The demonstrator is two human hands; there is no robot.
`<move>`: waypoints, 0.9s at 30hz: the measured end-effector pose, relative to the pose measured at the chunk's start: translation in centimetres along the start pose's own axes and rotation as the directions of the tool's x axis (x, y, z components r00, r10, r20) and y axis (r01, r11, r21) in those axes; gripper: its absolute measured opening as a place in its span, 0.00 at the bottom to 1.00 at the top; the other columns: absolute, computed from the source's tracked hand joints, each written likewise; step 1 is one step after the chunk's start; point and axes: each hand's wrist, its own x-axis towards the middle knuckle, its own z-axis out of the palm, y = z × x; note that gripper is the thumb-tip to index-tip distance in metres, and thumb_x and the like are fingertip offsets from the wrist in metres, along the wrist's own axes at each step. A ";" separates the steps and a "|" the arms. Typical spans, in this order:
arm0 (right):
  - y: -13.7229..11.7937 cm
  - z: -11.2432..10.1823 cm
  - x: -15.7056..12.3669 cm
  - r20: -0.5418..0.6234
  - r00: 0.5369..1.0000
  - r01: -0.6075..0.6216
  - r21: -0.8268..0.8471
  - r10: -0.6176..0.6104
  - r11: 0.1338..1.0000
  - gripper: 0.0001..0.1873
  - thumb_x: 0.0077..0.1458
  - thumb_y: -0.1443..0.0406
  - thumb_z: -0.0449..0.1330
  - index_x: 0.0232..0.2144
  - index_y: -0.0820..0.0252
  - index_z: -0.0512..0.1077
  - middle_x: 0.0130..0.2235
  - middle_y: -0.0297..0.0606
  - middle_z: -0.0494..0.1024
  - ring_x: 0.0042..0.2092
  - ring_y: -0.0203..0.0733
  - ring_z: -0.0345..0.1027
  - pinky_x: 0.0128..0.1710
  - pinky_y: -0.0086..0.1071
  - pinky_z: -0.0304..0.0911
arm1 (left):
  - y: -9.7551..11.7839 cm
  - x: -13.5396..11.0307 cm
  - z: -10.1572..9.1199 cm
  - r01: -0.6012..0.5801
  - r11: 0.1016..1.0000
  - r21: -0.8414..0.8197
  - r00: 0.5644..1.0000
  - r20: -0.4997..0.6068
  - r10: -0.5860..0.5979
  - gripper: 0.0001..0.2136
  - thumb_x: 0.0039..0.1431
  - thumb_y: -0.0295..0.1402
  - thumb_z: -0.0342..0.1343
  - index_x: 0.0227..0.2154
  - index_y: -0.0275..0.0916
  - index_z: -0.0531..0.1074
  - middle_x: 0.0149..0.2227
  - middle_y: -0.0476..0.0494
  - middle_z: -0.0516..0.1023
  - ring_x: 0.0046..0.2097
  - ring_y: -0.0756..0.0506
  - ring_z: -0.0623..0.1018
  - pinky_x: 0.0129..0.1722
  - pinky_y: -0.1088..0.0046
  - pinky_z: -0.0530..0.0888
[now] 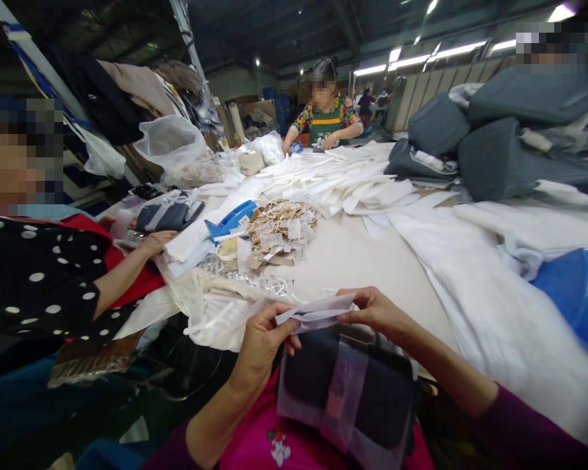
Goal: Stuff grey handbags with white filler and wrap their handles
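Observation:
My left hand [262, 343] and my right hand [372, 310] both pinch a small clear plastic bag [318, 312] between them, held flat just above my lap at the near edge of the table [367, 261]. Under the bag, on my lap, rests a dark folded garment [353, 391] wrapped with a translucent band. To the left of my left hand lies a heap of clear plastic bags [220, 307].
A pile of paper tags [279, 232] and a blue tool [232, 219] sit mid-table. White fabric [494, 287] covers the right side, with grey cushions [509, 143] behind. A person in a polka-dot top [34, 281] sits at left; another person [326, 117] works at the far end. A blue bin [575, 294] stands at right.

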 end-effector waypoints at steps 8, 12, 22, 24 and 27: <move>-0.9 0.5 0.2 -0.031 0.995 -0.095 -0.018 0.095 0.995 0.12 0.47 0.59 0.64 0.27 0.64 0.80 0.24 0.35 0.76 0.28 0.34 0.62 0.29 0.28 0.54 | -0.2 0.1 -0.2 -0.050 0.999 -0.015 0.998 0.023 0.050 0.14 0.57 0.41 0.57 0.34 0.33 0.72 0.17 0.50 0.71 0.19 0.51 0.70 0.17 0.78 0.66; -0.8 0.3 0.1 -0.036 0.995 -0.097 -0.029 0.096 0.995 0.13 0.48 0.59 0.64 0.25 0.65 0.80 0.23 0.35 0.76 0.27 0.34 0.61 0.30 0.27 0.55 | -0.1 0.2 0.1 -0.019 1.000 0.011 0.991 0.130 0.018 0.15 0.52 0.38 0.62 0.39 0.34 0.71 0.17 0.51 0.72 0.19 0.51 0.70 0.18 0.79 0.66; 0.2 -0.2 0.4 0.045 0.994 -0.109 0.151 0.103 0.983 0.17 0.43 0.60 0.67 0.37 0.63 0.80 0.30 0.39 0.81 0.32 0.40 0.71 0.35 0.32 0.64 | -0.4 1.0 0.2 -0.030 0.999 0.028 0.999 0.032 0.029 0.08 0.52 0.32 0.61 0.35 0.34 0.76 0.13 0.54 0.68 0.15 0.56 0.62 0.15 0.82 0.54; 0.5 -0.3 0.4 0.034 0.992 -0.127 0.202 0.123 0.971 0.17 0.43 0.61 0.68 0.38 0.62 0.80 0.32 0.39 0.82 0.32 0.40 0.72 0.35 0.32 0.64 | -0.5 1.0 0.0 -0.075 0.997 0.027 0.997 0.039 0.074 0.07 0.52 0.27 0.59 0.35 0.35 0.76 0.14 0.54 0.69 0.16 0.56 0.62 0.16 0.82 0.55; 0.8 -0.5 0.4 0.027 0.994 -0.113 0.223 0.109 0.968 0.15 0.42 0.63 0.67 0.36 0.61 0.80 0.34 0.38 0.81 0.33 0.38 0.71 0.35 0.30 0.63 | -0.6 1.0 -0.3 -0.167 0.986 0.022 0.984 0.067 0.165 0.06 0.52 0.24 0.57 0.32 0.36 0.77 0.18 0.53 0.70 0.19 0.56 0.65 0.17 0.82 0.58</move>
